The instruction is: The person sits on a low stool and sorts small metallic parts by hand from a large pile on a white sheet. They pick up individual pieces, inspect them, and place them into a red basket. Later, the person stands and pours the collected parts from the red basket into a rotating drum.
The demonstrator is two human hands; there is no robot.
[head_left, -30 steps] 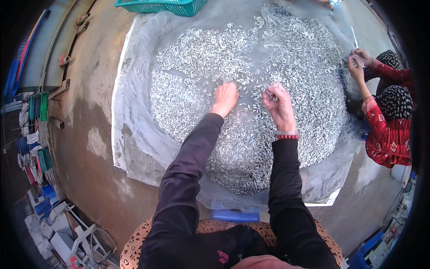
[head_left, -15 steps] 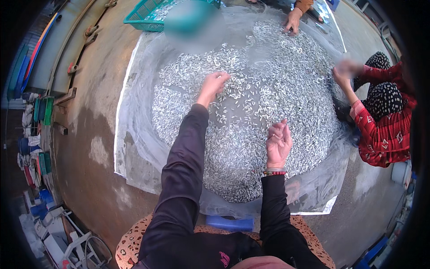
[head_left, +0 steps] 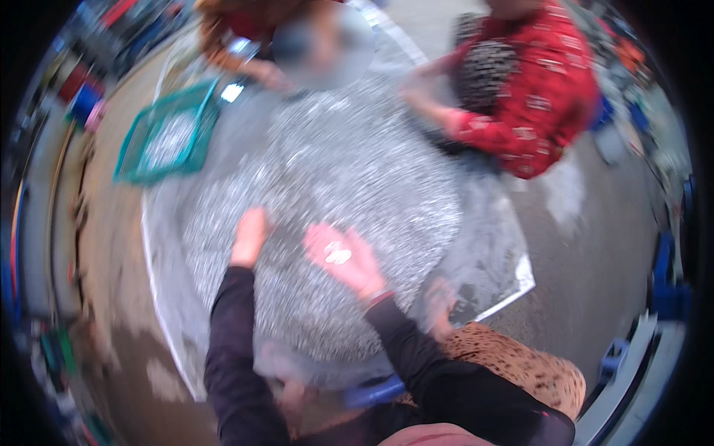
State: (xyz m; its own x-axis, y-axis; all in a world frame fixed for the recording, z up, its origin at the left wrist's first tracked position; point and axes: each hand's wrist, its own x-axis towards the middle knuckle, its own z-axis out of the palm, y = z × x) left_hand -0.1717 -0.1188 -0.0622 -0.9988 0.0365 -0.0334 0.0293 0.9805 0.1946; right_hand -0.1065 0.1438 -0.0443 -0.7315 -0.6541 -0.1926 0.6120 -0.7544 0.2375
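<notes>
A wide layer of small silvery slivers, apparently little fish (head_left: 401, 193), lies on pale netting (head_left: 491, 245). Over its left part is my left hand (head_left: 251, 229), blurred, its fingers curled in and their tips hidden; whatever they hold, if anything, cannot be made out. My right hand (head_left: 349, 260) is turned palm up above the middle of the layer, with its fingers stretched out. A few white pieces (head_left: 338, 254) rest on that palm, too blurred to name more exactly.
A green plastic basket (head_left: 199, 141) with silvery contents stands at the far left edge of the netting. One person in a red patterned top (head_left: 547, 97) crouches at the far right. Another person's orange-brown sleeve (head_left: 216, 37) reaches in at the far side.
The view has swung right, blurring the picture. My right hand has gone from curled fingers to a flat palm with white pieces showing. My left hand is lower and nearer my body.
</notes>
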